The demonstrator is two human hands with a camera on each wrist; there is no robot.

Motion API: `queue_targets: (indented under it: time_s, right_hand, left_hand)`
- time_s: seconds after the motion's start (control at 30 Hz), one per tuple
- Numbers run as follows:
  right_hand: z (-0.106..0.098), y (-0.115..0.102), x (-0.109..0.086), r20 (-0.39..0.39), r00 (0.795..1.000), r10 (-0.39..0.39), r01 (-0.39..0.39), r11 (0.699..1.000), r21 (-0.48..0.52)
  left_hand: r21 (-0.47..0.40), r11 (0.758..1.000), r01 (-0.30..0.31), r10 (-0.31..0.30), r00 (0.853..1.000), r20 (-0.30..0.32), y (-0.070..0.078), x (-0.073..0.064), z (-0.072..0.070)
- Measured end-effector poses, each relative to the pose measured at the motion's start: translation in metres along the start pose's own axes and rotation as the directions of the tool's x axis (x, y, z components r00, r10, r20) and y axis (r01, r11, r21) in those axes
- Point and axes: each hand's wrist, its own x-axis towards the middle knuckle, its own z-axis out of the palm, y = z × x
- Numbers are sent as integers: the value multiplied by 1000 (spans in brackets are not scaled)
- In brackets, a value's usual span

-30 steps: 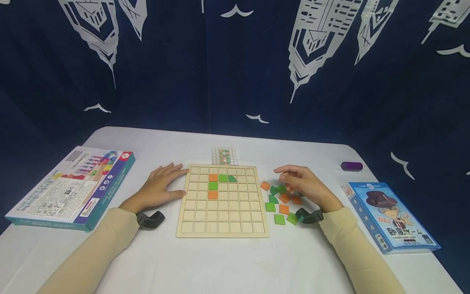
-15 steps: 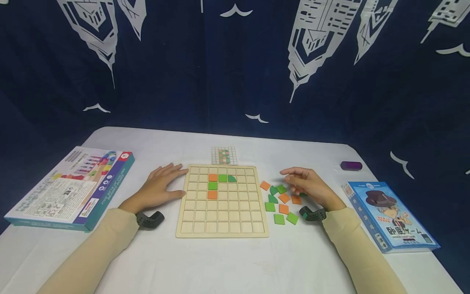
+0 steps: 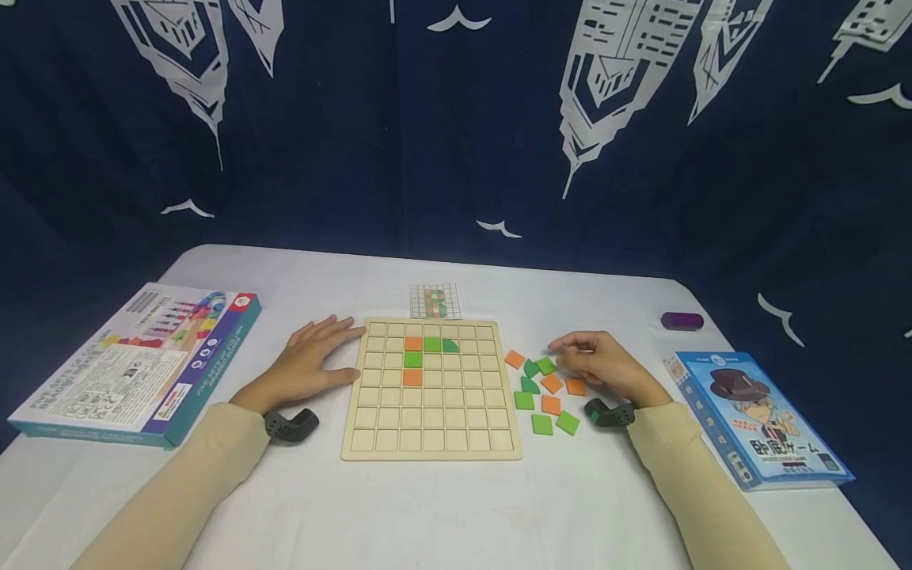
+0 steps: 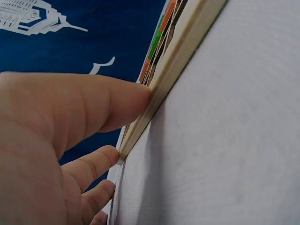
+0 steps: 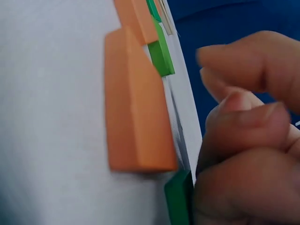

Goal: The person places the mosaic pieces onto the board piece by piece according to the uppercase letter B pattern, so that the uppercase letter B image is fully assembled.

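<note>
A pale wooden grid board (image 3: 456,419) lies in the middle of the table, holding orange tiles (image 3: 412,378), green square tiles (image 3: 432,344) and one dark green rounded tile (image 3: 450,346). My left hand (image 3: 302,368) rests at its left side, fingers extended, thumb and fingertips touching the edge (image 4: 161,89). To the right of the board, loose orange, light green and dark green tiles (image 3: 552,384) are scattered. Over their right side my right hand (image 3: 602,364) hovers with loosely bent fingers; no tile shows in its grasp. In the right wrist view, a dark green tile (image 5: 179,199) appears beside this hand, partly hidden.
A small printed pattern card (image 3: 435,302) lies behind the board. A large game box (image 3: 135,364) is at the left, a blue box (image 3: 758,419) at the right. Behind the blue box lies a purple cylinder (image 3: 682,321). A dark printed curtain (image 3: 456,158) hangs behind the table.
My right hand has drawn back slightly to the right and nearer, uncovering some loose tiles, and its fingers are bent a little more. My left hand and the board stay in place.
</note>
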Motion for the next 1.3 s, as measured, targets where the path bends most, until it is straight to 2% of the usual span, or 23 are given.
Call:
queue_targets:
  time_s: [0.17, 0.53, 0.8, 1.2, 1.3]
  right_hand:
    - [-2, 4, 2, 14, 1000, 5, -4, 999, -44]
    - [3, 1, 5, 49, 998, -41, 47, 992, -119]
    - [4, 1, 6, 57, 997, -45, 52, 990, -131]
    - [3, 2, 5, 11, 1000, -29, 30, 988, -153]
    - [3, -1, 3, 7, 999, -50, 51, 987, -152]
  left_hand:
    - [-1, 1000, -2, 2, 1000, -1, -1, 0, 0]
    - [0, 1000, 2, -2, 1000, -2, -1, 0, 0]
    - [2, 1000, -6, 6, 1000, -4, -1, 0, 0]
    - [-4, 1000, 8, -8, 1000, -1, -1, 1, 2]
    - [-2, 1000, 10, -10, 1000, -3, 0, 0, 2]
